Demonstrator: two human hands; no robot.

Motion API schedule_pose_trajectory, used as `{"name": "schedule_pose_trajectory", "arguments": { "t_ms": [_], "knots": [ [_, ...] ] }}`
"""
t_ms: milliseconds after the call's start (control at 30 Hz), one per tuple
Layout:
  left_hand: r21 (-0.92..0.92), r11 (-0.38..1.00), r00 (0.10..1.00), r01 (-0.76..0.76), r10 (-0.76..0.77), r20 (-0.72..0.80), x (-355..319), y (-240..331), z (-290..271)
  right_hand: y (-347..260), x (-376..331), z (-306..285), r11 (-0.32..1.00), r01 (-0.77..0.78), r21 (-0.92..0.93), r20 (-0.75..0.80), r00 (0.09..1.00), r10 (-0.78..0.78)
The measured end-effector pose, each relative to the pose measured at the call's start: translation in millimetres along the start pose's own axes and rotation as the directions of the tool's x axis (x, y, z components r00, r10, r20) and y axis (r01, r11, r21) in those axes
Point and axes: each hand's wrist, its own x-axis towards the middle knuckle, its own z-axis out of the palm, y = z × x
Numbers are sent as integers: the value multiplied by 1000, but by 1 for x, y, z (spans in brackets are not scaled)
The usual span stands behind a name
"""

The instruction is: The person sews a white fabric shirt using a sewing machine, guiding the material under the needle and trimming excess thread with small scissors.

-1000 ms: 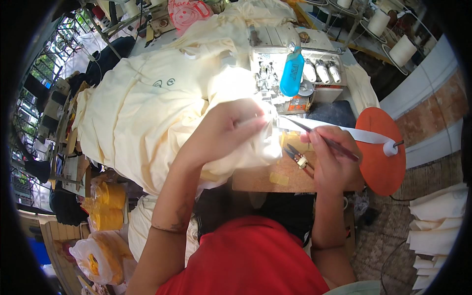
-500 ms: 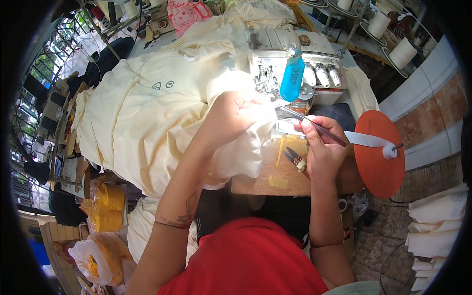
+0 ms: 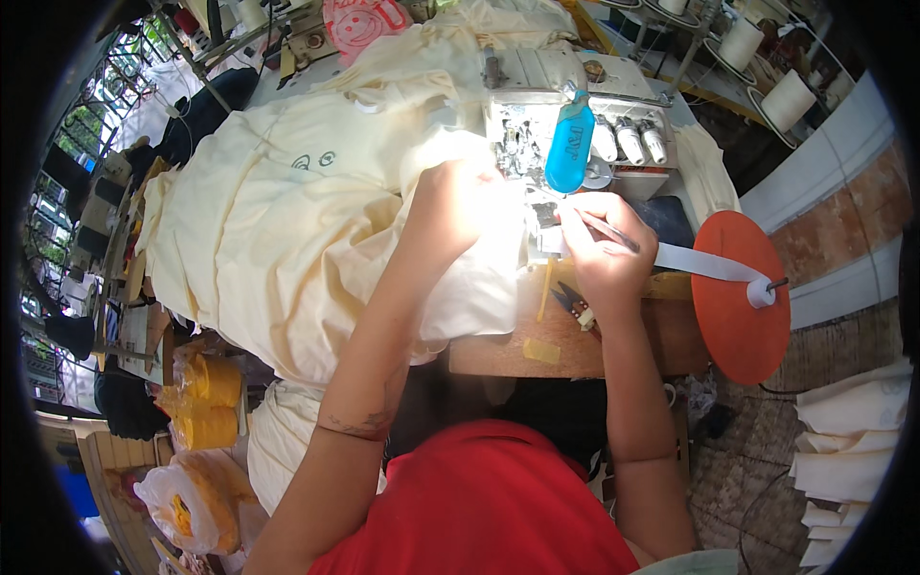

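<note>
My left hand (image 3: 447, 213) is closed at the right edge of a large spread of cream fabric (image 3: 278, 216), gripping it beside the sewing machine (image 3: 539, 72). Strong light washes out its fingertips. My right hand (image 3: 613, 251) pinches a pair of slim metal tweezers (image 3: 615, 233), pointed at the machine's needle area. The tips are hard to make out in the glare. A white tape (image 3: 704, 264) runs from an orange disc reel (image 3: 733, 321) to behind my right hand. Thread snips (image 3: 575, 305) lie on the wooden table edge (image 3: 632, 335) just below that hand.
A blue padded piece (image 3: 571, 146) hangs on the machine front, beside several white-capped parts (image 3: 629, 141). Thread cones (image 3: 788, 98) stand at the upper right. A red-and-pink plastic bag (image 3: 364, 27) lies at the back. Yellow rolls (image 3: 211, 401) sit at the lower left.
My right hand has moved slightly up and left with the tweezers, closer to the machine. My left hand has shifted a little upward with the fabric edge.
</note>
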Motion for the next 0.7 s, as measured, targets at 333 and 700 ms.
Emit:
{"name": "schedule_pose_trajectory", "arguments": {
  "t_ms": [333, 700],
  "knots": [
    [-90, 987, 982, 135, -121, 145, 11, -22, 0, 2, 6, 12, 994, -72, 87, -49, 996, 76],
    [-33, 990, 979, 135, -128, 157, 14, -34, 6, 5, 4, 19, 998, -61, 35, -93, 994, 64]
  ]
}}
